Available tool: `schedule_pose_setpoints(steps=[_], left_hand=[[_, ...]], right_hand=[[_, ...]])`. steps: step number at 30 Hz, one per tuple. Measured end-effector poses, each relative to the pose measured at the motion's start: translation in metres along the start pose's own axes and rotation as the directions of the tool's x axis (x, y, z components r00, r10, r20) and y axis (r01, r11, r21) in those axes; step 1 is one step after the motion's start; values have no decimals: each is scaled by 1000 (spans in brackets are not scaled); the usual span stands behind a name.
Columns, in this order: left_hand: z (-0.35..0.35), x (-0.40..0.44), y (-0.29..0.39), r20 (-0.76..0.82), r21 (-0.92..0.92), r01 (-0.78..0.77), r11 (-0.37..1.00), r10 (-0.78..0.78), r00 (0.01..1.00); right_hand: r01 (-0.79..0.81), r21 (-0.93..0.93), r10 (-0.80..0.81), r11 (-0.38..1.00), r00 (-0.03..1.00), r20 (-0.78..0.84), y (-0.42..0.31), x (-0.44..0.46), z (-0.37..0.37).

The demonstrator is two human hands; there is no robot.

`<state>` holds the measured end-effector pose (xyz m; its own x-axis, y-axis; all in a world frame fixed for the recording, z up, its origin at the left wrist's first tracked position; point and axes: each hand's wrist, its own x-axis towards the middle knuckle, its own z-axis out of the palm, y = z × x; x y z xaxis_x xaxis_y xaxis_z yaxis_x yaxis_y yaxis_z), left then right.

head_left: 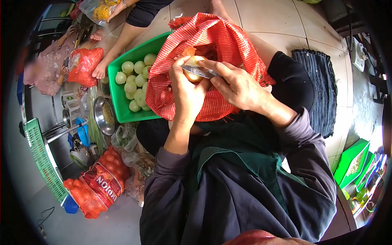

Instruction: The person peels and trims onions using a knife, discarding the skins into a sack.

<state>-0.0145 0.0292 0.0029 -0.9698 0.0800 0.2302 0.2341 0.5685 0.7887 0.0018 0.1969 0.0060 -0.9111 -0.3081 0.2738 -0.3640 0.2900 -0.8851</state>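
Note:
Over the mouth of a red mesh sack (163, 90), my left hand (184, 92) grips an onion (192, 76) from below and the side. A flap of orange-brown skin (189, 51) stands up from the onion's top. My right hand (239, 85) is closed on a knife, its handle hidden in the palm. The knife's blade (198, 71) lies across the onion, touching it. Left of the sack, a green crate (119, 109) holds several peeled, pale onions (130, 87).
A full orange mesh bag (108, 175) lies at lower left, near a metal bowl (104, 115) and plastic bags (124, 136). A dark woven mat (316, 90) is on the right. Other people sit nearby; one hand (118, 10) holds a bag of yellow pieces (102, 11).

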Motion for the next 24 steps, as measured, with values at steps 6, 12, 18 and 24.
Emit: schedule_pose_setpoints(steps=[6, 12, 18, 24], left_hand=[[3, -2, 1, -18, 4, -68, 998, 68, 998], [7, -2, 1, -33, -3, -117, 993, 116, 993], [7, -5, 1, -92, 30, -256, 966, 258, 962], [-2, -12, -8, -34, -333, -165, 928, 163, 986]], right_hand=[[-33, -127, 29, 991, 999, -32, -4, 0, 0], [77, -45, -82, 996, 990, -118, 6, 3, 5], [-250, 319, 281, 914, 958, -54, 9, 9, -5], [-409, 302, 431, 861, 902, -5, 18, 12, -11]])
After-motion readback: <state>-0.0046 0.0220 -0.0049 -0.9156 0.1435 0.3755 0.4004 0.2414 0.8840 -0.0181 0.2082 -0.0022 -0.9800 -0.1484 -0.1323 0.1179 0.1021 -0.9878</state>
